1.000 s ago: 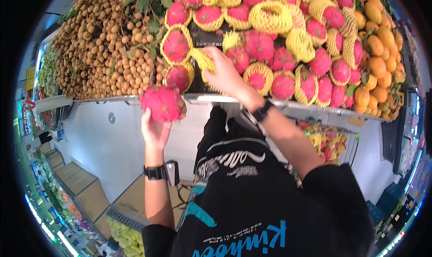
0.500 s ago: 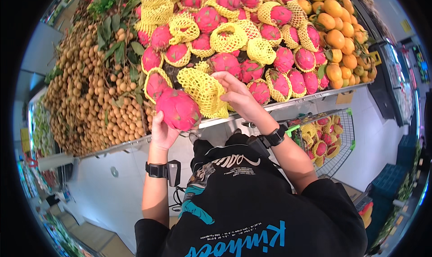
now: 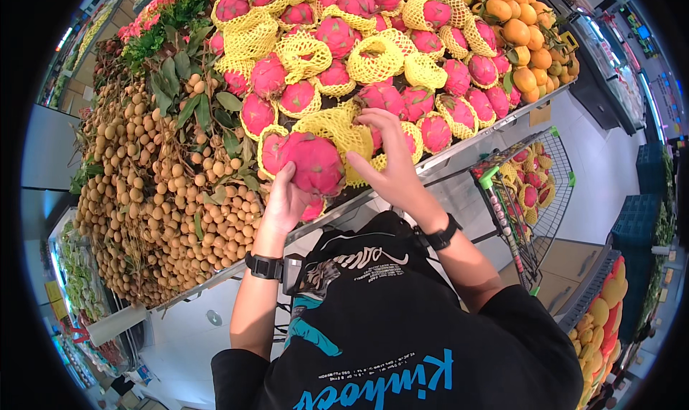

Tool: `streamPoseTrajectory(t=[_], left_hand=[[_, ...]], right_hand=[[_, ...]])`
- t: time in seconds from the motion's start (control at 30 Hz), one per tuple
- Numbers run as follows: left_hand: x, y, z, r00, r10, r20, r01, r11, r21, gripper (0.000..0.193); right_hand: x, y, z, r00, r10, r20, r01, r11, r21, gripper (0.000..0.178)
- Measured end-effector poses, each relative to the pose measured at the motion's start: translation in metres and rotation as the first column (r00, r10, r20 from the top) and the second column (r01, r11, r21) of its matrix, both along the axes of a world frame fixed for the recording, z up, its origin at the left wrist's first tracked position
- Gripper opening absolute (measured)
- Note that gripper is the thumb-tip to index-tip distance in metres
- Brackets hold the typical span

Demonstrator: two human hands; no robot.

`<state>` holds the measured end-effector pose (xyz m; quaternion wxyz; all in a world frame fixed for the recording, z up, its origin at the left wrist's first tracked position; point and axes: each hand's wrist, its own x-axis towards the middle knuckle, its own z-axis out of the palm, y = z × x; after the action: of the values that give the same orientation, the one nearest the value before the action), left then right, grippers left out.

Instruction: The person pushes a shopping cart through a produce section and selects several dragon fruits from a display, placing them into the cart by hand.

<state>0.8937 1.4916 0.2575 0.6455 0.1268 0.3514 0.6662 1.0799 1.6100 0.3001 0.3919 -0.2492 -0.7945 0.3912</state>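
Note:
My left hand [image 3: 282, 202] holds a large pink dragon fruit [image 3: 316, 164], gripping it from below and from the left, thumb on its side. The fruit is bare on the side facing me. A yellow foam net sleeve [image 3: 336, 125] lies against its far and right sides. My right hand [image 3: 393, 167] is at the right edge of that sleeve, thumb and fingers spread apart. Its fingertips are at the mesh; whether they press on it I cannot tell. Around both hands lie more dragon fruits [image 3: 336, 36], many in yellow nets, plus a loose net [image 3: 375, 58].
Brown longans [image 3: 165, 194] with leaves fill the stand's left part; orange citrus fruits [image 3: 517, 33] are at the right. The metal stand edge [image 3: 459, 148] runs before me. A shopping cart [image 3: 556, 202] with netted dragon fruits stands at right. Yellow fruits [image 3: 599, 317] are at lower right.
The view has turned, so the stand edge slants more. My left hand has moved the dragon fruit up and right, closer to the net sleeve. My right hand's thumb and fingers are spread wider.

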Motion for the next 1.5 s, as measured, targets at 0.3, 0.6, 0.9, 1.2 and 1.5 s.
streamPoseTrajectory(t=[0.3, 0.6, 0.9, 1.2, 1.5], left_hand=[[-0.029, -0.014, -0.005, 0.888, -0.136, -0.439, 0.120, 0.991, -0.064, 0.056], [-0.052, -0.010, -0.025, 0.431, 0.033, -0.902, -0.193, 0.980, -0.057, 0.027], [0.008, 0.029, -0.041, 0.003, 0.157, -0.988, -0.378, 0.915, 0.144, 0.012], [0.063, 0.055, -0.062, -0.069, -0.045, -0.997, -0.334, 0.942, -0.019, 0.051], [0.095, 0.048, -0.053, -0.025, -0.103, -0.994, -0.356, 0.930, -0.088, 0.060]], right_hand=[[-0.055, -0.042, -0.040, 0.993, 0.095, 0.076, -0.047, 0.878, -0.477, 0.091], [-0.020, -0.022, -0.061, 0.764, -0.259, -0.591, -0.553, 0.208, -0.807, 0.052], [0.031, 0.037, -0.059, 0.794, -0.234, -0.561, -0.561, 0.073, -0.825, 0.072], [0.057, 0.082, -0.082, 0.694, -0.048, -0.718, -0.716, -0.148, -0.682, 0.067], [0.074, 0.094, -0.093, 0.308, -0.256, -0.916, -0.799, -0.593, -0.103, 0.097]])
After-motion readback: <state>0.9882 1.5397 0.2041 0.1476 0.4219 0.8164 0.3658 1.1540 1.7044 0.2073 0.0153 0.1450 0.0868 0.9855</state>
